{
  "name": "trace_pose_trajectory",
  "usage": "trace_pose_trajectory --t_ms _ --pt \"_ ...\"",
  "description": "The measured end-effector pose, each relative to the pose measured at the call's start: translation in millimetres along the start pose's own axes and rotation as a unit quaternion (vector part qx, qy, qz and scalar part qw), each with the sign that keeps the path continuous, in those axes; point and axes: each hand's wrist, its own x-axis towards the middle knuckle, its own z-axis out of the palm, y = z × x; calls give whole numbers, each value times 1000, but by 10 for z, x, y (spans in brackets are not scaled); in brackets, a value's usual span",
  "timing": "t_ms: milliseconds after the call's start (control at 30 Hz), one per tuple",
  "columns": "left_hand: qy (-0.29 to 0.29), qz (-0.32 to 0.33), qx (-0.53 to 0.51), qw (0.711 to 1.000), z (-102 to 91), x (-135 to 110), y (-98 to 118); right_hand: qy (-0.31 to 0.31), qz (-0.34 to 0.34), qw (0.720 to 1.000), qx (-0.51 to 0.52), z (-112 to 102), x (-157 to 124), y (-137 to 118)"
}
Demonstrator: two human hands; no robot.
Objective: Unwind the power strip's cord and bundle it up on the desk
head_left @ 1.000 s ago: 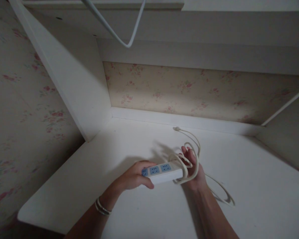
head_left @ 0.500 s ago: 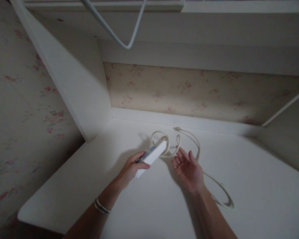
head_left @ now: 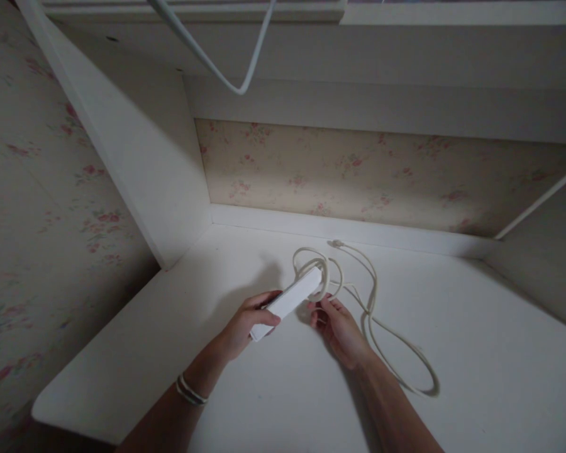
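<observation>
White power strip (head_left: 292, 297), looped cord (head_left: 375, 283) | left hand (head_left: 245, 324) grips strip | right hand (head_left: 342, 327) pinches cord

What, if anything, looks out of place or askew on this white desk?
Only the cord: it sprawls in loose, uneven loops across the desk, bunched at the far end of the power strip held tilted in the left hand. The right hand is at that bunch; its grip is unclear. No damage or spill shows.
</observation>
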Motion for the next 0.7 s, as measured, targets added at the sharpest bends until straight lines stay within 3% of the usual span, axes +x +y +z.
trace_pose_trajectory --t_ms 133,300,467,633,700 --pt "-36 -57 47 997 -19 -55 50 16 -20 999 44 -55 30 -63" --pt "-83 -74 144 983 24 -88 115 43 -32 992 118 -212 48 -263" --pt "-35 -68 200 977 -3 -35 72 51 -73 972 219 -347 21 -399" --pt "71 -48 136 987 -45 22 41 50 -104 961 251 -407 25 -393" --pt "72 -16 103 992 -51 26 51 48 -102 966 231 -377 35 -356"
